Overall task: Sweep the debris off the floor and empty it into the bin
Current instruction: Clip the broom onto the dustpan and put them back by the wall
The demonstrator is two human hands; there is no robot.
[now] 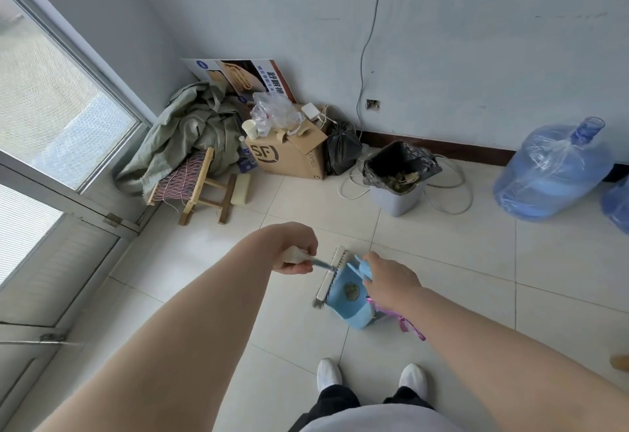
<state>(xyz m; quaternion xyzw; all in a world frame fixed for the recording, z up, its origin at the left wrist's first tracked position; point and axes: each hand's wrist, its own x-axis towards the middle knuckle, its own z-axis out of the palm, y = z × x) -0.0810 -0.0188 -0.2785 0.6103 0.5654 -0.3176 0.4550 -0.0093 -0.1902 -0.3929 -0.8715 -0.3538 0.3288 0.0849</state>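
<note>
The left hand (pixel 293 254) was closed around the pale handle of a small brush (pixel 332 276), whose long head lay against the open edge of the blue dustpan (pixel 349 298). The right hand (pixel 391 278) gripped the dustpan's handle, and a small heap of greenish debris (pixel 353 291) sat inside the pan, above the white tiled floor (pixel 442 261). Farther back, the lined grey bin (pixel 400 178) stood near the wall with leaves already in it.

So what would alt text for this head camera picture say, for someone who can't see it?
Seen from above, a person's left hand holds a small brush against a blue dustpan held by the right hand, with a clump of debris in the pan. A lined grey bin stands ahead by the wall.
</note>
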